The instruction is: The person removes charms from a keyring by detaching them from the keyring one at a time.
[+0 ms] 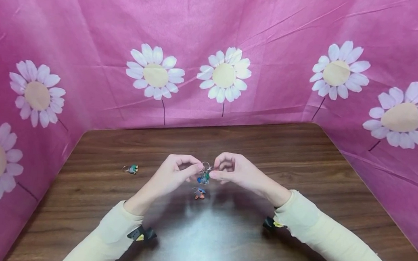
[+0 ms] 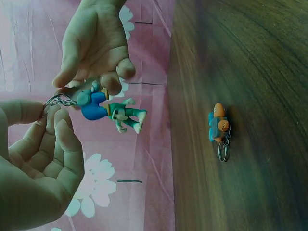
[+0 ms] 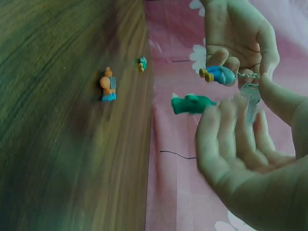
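Observation:
My left hand [image 2: 38,163] pinches a metal key ring [image 2: 50,103] with its chain between thumb and fingertips. From the bunch hang a blue figurine [image 2: 94,107] with yellow feet and a green figurine [image 2: 127,116] with pale shoes. Facing it, my right hand [image 3: 245,149] has its thumb and fingers around a silvery ring part [image 3: 251,98] of the same bunch. Its fingers partly hide the green figurine's upper end in the right wrist view. Both hands [image 1: 237,171] are raised over the table, fingertips close together.
An orange and blue figurine keychain [image 1: 199,193] lies on the wooden table [image 1: 266,150] just below the hands. Another keychain with a green figurine [image 1: 131,168] lies farther left. A pink cloth [image 1: 202,25] with white flowers surrounds the table's back and sides.

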### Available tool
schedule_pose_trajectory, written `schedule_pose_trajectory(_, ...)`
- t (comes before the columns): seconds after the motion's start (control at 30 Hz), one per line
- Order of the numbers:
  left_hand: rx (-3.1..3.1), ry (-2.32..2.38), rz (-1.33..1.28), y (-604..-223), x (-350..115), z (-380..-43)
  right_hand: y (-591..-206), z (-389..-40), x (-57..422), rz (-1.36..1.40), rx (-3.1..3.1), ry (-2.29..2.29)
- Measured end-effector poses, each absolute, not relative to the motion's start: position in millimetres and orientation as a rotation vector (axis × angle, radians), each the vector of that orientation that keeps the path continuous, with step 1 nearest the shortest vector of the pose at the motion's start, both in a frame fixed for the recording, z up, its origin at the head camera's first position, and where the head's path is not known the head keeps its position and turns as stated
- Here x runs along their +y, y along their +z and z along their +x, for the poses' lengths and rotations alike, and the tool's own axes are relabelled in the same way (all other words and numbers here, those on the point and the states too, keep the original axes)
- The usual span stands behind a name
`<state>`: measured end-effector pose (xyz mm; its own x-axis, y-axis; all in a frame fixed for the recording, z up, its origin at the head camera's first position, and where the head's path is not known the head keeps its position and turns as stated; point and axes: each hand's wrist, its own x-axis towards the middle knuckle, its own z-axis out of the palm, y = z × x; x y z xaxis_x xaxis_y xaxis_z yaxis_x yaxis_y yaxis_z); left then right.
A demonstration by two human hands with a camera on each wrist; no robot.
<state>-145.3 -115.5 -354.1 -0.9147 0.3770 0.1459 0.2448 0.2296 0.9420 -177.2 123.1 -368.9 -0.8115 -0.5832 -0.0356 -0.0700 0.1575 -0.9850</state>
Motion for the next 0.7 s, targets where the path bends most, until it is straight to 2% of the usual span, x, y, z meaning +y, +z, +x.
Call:
schedule_pose_trajectory(0.37, 2.301, 1.699, 0.661, -354.1, -115.6, -142.6, -363.6, -176.3, 118.3, -0.840, 2.165, -1.573)
schedule_pose_trajectory(0.7, 2.238, 1.730, 0.668, -354.5, -119.5, -143.9, -360.4, -172.9, 118.3, -0.796, 2.046, -1.647)
